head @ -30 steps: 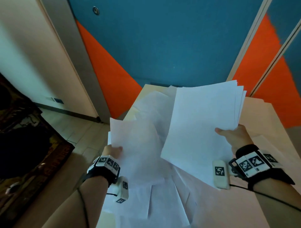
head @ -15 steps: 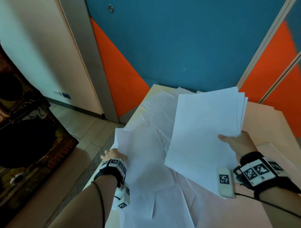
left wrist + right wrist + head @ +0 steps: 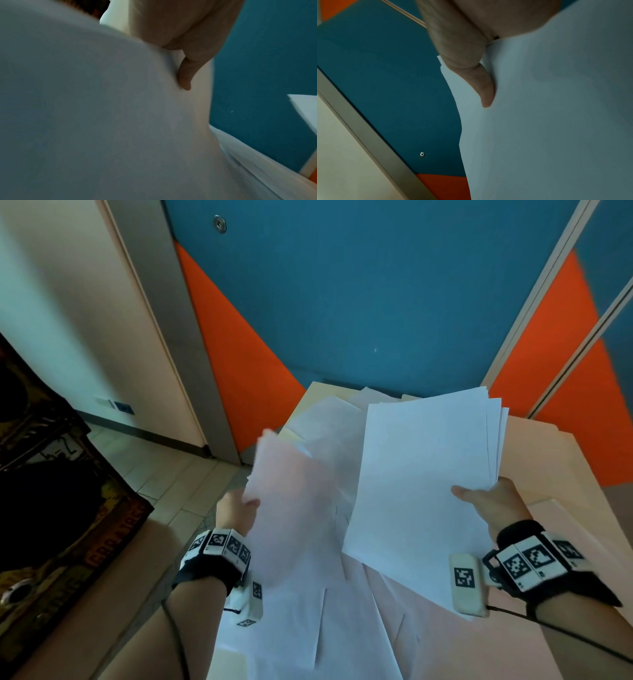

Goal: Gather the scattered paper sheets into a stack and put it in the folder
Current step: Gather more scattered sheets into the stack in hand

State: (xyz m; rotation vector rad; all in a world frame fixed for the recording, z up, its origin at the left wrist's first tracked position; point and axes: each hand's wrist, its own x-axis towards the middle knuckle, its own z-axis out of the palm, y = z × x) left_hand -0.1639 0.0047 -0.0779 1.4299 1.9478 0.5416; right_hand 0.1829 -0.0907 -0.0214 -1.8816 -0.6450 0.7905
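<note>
My right hand (image 3: 486, 501) grips a stack of white sheets (image 3: 421, 481) by its right edge, held tilted above the table; its thumb (image 3: 484, 92) lies on the top sheet (image 3: 556, 121). My left hand (image 3: 236, 508) pinches a single white sheet (image 3: 291, 508) at its left edge, lifted and blurred, just left of the stack. In the left wrist view the thumb (image 3: 185, 75) presses on that sheet (image 3: 85, 108). Several loose sheets (image 3: 325, 628) still lie scattered on the table. A cream folder (image 3: 322, 395) shows at the table's far end, partly covered by paper.
The beige table (image 3: 565, 474) stands against a blue and orange wall (image 3: 376, 302). Its left edge drops to a tiled floor (image 3: 164, 474). A dark patterned object (image 3: 51, 491) stands at the far left.
My left hand has lifted its sheet off the table and swung it up and rightward toward the stack. The right hand has kept the stack nearly still.
</note>
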